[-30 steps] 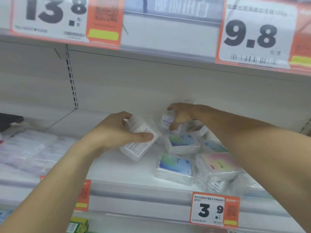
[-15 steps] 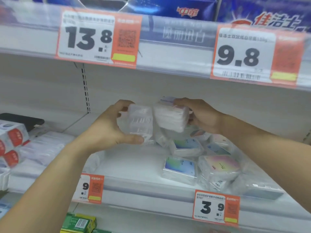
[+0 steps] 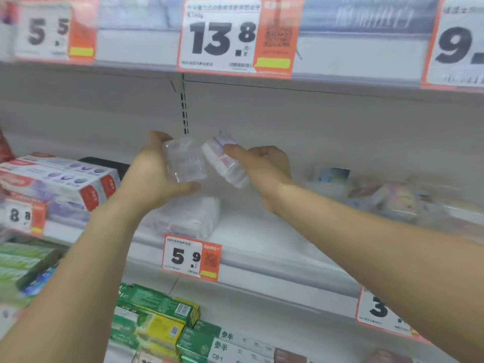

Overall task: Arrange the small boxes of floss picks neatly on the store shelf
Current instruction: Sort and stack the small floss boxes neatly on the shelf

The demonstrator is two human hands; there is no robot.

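Observation:
My left hand [image 3: 154, 176] grips a clear plastic floss pick box [image 3: 184, 159], held upright above the white shelf [image 3: 262, 239]. Beside it, my right hand [image 3: 262, 166] holds a second floss pick box [image 3: 225, 161] with a purple-white label, tilted, almost touching the first. Below my left hand a stack of clear floss pick boxes [image 3: 191, 218] sits at the shelf front, above the 5.9 price tag [image 3: 192, 258]. A blurred, loose heap of colourful floss pick boxes [image 3: 387, 200] lies on the shelf to the right.
Red-and-white toothpaste cartons [image 3: 57, 179] fill the shelf's left part, with a black item [image 3: 104, 163] behind them. Green and yellow cartons [image 3: 157, 318] stand on the shelf below. The upper shelf edge carries the 13.8 tag [image 3: 235, 38].
Both hands have carried their boxes leftward, away from the loose heap and over the stack by the 5.9 tag. The view swung left with them.

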